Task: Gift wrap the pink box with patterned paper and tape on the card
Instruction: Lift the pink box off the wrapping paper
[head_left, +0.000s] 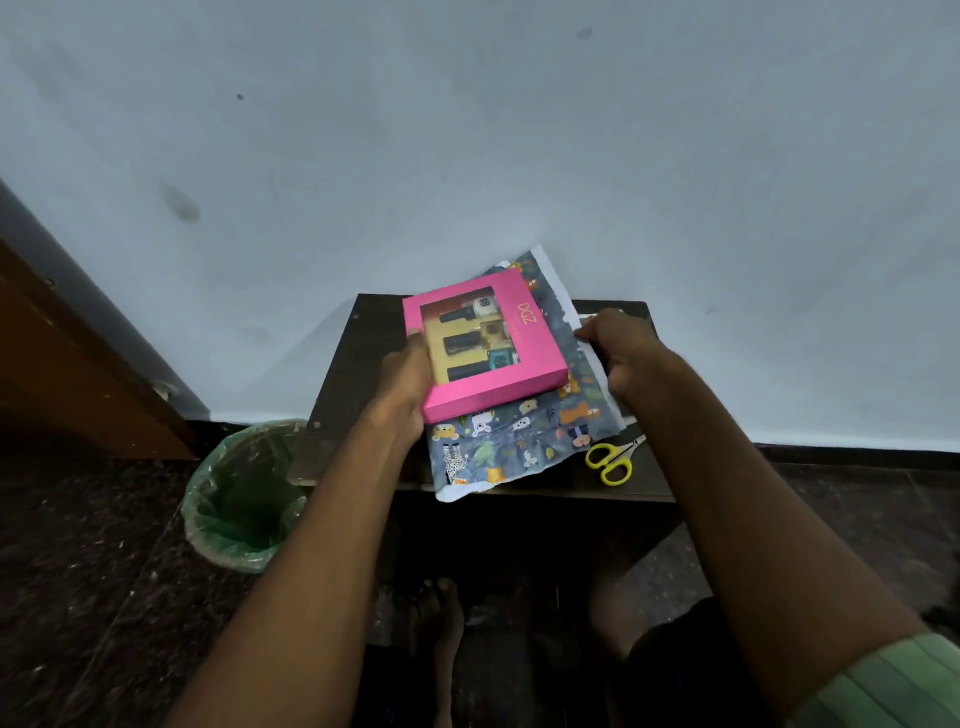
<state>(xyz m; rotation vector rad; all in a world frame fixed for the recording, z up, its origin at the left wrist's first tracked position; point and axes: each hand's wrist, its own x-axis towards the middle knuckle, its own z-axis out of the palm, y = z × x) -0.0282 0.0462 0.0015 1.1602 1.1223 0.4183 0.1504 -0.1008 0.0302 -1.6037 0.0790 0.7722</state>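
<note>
"DGZ" in gold letters on the pink box (527, 315) lid, beside its window.

Dark table (358, 364) bears patterned paper (524, 441); yellow scissors (613, 460) beside it.

Pink box (485, 345) windowed, unwrapped, tilted atop spread patterned paper (524, 436).

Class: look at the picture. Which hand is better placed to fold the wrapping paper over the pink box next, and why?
The right hand. It already pinches the right edge of the wrapping paper, so it can probably lift that side over. The left hand grips the pink box and is needed to steady it.
</note>
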